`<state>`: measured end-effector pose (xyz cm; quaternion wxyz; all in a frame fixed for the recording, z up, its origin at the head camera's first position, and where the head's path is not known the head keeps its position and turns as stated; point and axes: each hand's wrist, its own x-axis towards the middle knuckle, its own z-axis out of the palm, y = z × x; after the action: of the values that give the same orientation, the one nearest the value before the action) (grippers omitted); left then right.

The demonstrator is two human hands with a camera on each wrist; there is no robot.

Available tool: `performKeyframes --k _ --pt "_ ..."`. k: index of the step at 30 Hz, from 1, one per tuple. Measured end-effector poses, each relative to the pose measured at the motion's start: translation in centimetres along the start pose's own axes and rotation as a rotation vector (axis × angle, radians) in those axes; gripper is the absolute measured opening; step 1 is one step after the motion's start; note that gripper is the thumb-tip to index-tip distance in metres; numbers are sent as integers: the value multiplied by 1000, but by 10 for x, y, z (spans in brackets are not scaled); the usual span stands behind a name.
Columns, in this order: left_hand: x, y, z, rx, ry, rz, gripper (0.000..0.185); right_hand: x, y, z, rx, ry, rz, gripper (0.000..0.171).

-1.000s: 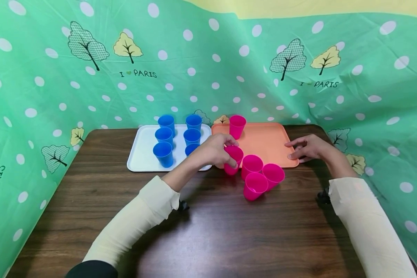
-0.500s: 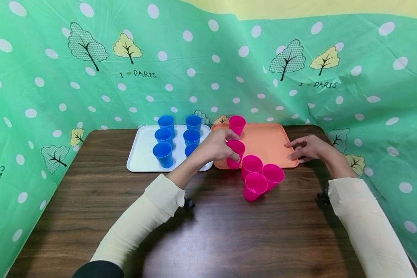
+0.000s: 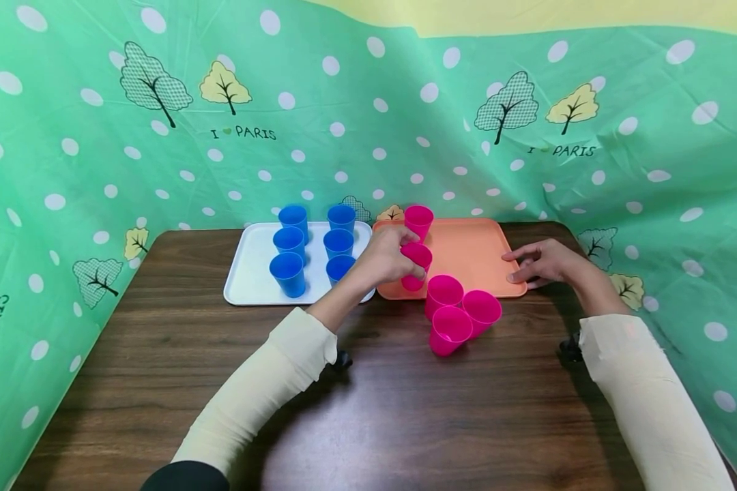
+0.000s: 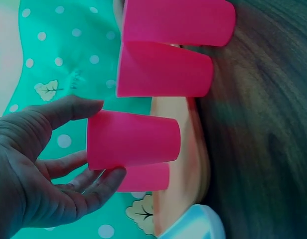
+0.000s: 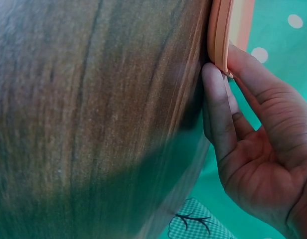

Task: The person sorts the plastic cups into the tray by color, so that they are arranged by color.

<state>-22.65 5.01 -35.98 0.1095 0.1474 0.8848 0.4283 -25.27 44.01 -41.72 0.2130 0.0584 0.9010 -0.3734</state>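
I see the left hand [image 3: 383, 258] pinching a pink cup [image 3: 415, 267] over the orange tray's [image 3: 467, 252] left side, can't tell if touching; another pink cup [image 3: 418, 219] behind; three more cups [image 3: 450, 335] bunched in front; right hand [image 3: 546, 261] pinching the tray's near right corner.

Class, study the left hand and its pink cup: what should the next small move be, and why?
Probably the left hand should ease its pink cup straight down onto the orange tray and release: the cup appears to be over the tray, in front of another pink cup standing there, while the right hand pinches the tray's corner, which should steady it.
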Motion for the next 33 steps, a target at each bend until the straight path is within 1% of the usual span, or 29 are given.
performKeyframes --k 8,10,19,25,33 --pt "8 -9 13 -42 33 -34 80 -2 -2 1 8 -1 -5 73" --pt "9 -9 15 -45 38 -32 81 -2 -1 1 8 0 -8 73" --pt "16 -8 23 -13 80 -33 78 1 2 0 -1 3 -4 73" --pt "19 -7 27 -40 100 -49 79 1 3 -1 1 0 9 73" --pt "23 -5 31 -62 145 -78 83 1 1 -1 -1 5 14 74"
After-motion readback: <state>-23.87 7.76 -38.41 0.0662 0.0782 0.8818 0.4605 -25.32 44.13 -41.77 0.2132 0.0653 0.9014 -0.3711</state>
